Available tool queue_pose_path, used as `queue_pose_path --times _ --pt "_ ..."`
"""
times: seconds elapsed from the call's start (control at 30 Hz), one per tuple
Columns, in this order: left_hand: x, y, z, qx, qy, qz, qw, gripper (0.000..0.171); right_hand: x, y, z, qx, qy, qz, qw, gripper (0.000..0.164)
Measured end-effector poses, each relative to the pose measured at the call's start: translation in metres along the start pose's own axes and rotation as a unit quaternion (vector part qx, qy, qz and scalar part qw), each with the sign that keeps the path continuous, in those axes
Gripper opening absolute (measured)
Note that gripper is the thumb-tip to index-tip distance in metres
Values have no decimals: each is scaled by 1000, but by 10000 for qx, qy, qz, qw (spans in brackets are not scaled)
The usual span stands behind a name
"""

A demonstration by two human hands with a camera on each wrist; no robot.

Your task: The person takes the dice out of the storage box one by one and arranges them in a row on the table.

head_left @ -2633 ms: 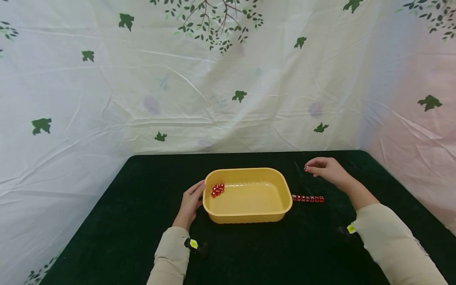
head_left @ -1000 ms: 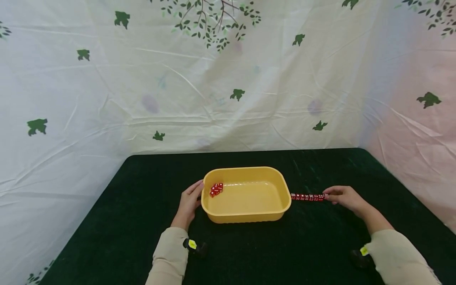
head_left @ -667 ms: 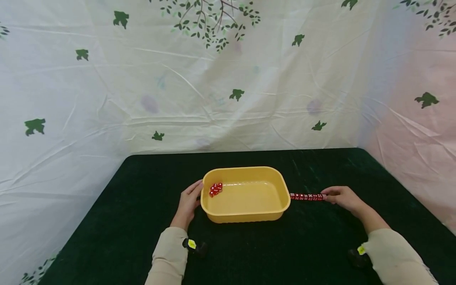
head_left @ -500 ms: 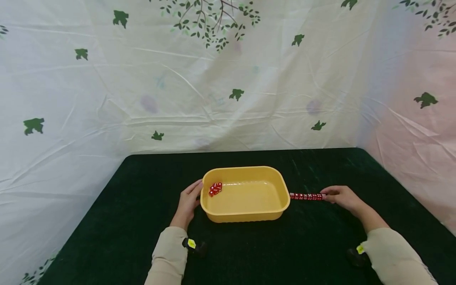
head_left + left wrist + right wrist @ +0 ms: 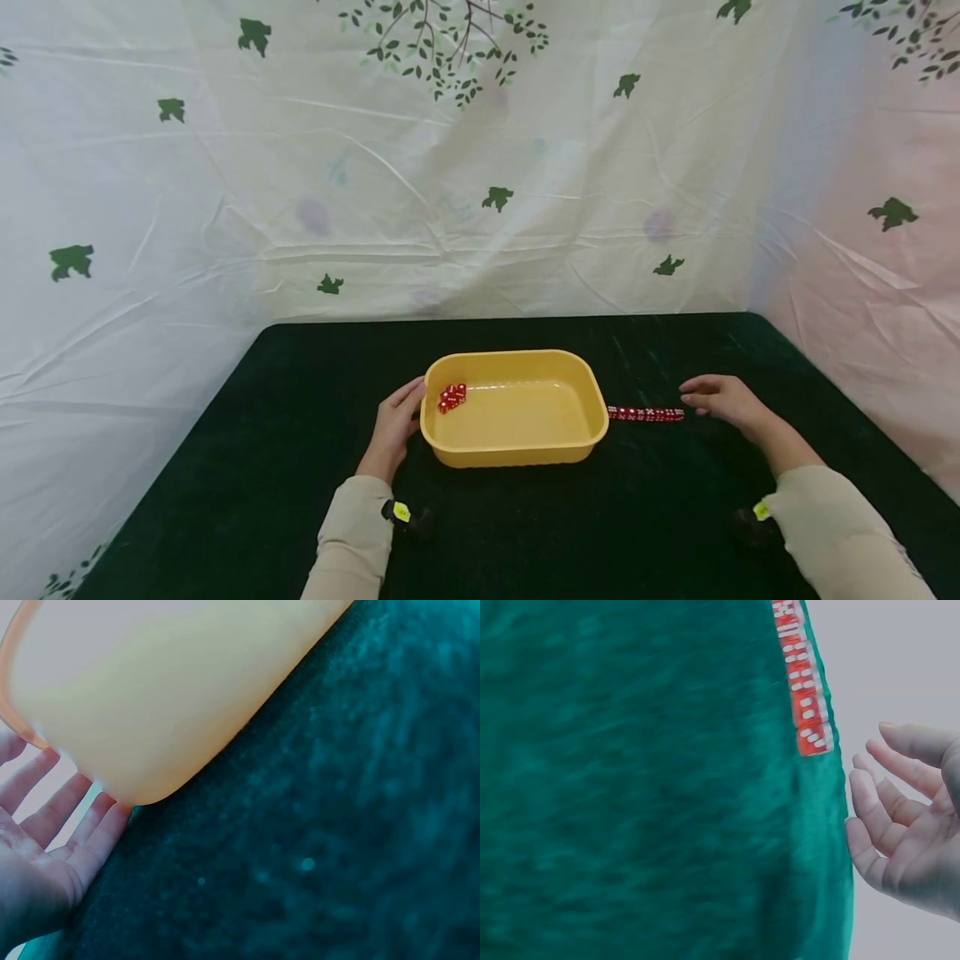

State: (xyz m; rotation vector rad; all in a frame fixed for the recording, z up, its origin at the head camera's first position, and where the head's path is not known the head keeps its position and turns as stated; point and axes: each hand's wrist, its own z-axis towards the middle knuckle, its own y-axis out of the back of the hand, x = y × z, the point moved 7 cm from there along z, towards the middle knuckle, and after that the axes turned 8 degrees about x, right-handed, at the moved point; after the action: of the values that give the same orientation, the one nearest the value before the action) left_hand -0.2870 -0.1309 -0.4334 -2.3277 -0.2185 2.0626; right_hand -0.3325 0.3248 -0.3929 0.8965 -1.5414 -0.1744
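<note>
A pale cloth wall [image 5: 525, 267] stands behind the table [image 5: 525, 533], which is covered in dark green. On it sits the yellow tray [image 5: 517, 457]. The left hand [image 5: 390, 429] touches the tray's left end with extended fingers, unclenched. The right hand [image 5: 727, 400] grips nothing, its fingers relaxed, near the right end of the row of red dice [image 5: 647, 414], which lies on the table at the tray's right side. Smallest is the group of dice [image 5: 452, 398] inside the tray, by its left wall

A dark, apparently velvety table [image 5: 570, 525] bears a yellow tub [image 5: 517, 458] and dice row [image 5: 647, 414].
</note>
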Motion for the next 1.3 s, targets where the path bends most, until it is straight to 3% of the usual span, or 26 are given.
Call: queue_pose_path --times 0.33,0.67,0.87,1.3 --pt "-1 0 -1 0 -60 33 10000 50 37 12 13 -247 427 -421 9979 45" --pt "0 0 -2 59 -105 -34 9999 49 78 15 31 -444 425 -574 9965 43" --pt "-3 2 -2 -11 -144 -14 9999 47 98 12 44 -356 522 -715 9954 45" --pt "-2 1 -2 24 -128 -10 9999 50 137 -13 67 -139 915 -182 9955 40"
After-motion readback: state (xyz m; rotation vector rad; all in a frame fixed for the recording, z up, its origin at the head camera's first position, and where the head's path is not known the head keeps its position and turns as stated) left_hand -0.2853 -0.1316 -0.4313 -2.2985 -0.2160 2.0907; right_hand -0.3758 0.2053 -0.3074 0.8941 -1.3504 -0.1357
